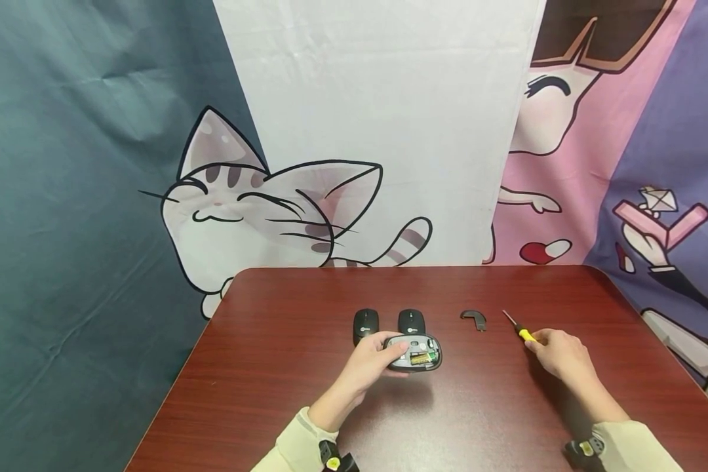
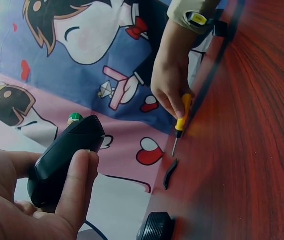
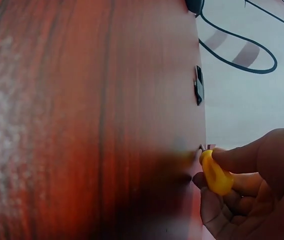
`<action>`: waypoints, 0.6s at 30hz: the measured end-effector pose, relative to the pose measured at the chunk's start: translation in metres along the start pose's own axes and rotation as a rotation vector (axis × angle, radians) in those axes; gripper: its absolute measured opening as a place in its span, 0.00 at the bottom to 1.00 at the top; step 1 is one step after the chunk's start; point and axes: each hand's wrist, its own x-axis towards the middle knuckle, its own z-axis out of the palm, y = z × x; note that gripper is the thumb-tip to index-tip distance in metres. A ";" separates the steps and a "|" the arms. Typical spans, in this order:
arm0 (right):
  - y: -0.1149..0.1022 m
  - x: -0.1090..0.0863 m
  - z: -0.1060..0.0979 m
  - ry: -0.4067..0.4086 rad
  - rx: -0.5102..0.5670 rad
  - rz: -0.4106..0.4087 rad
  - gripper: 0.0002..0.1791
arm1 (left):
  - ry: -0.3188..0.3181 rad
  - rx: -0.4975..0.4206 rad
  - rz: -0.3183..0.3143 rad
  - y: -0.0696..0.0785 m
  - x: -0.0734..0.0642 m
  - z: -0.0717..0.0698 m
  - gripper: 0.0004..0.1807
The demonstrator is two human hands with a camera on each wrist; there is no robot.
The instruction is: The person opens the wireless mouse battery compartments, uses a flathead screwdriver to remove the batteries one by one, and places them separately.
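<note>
My left hand (image 1: 370,357) grips a black computer mouse (image 1: 398,366) by one end, underside up, above the table. Inside its uncovered grey bottom lies a gold and green battery (image 1: 425,358). From the left wrist, the mouse (image 2: 64,157) shows side-on, and something green (image 2: 74,118) pokes out past its body. To the right, my right hand (image 1: 562,354) holds a screwdriver (image 1: 526,335) by its yellow handle, metal shaft pointing away to the left. Thumb and fingers pinch the yellow handle (image 3: 217,175) in the right wrist view. Between the hands lies a curved black cover (image 1: 476,318).
Two more black mice, one on the left (image 1: 366,322) and one on the right (image 1: 412,320), lie side by side just behind the held one. The reddish-brown table (image 1: 271,387) ends at a cartoon-printed cloth backdrop (image 1: 377,98).
</note>
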 end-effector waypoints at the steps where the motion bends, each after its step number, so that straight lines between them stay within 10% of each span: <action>1: 0.000 0.000 0.000 -0.002 -0.003 0.004 0.21 | -0.001 0.000 0.000 0.000 0.000 0.000 0.22; 18: -0.001 0.003 0.004 -0.096 -0.024 0.033 0.28 | -0.005 0.014 0.003 -0.002 -0.002 0.001 0.22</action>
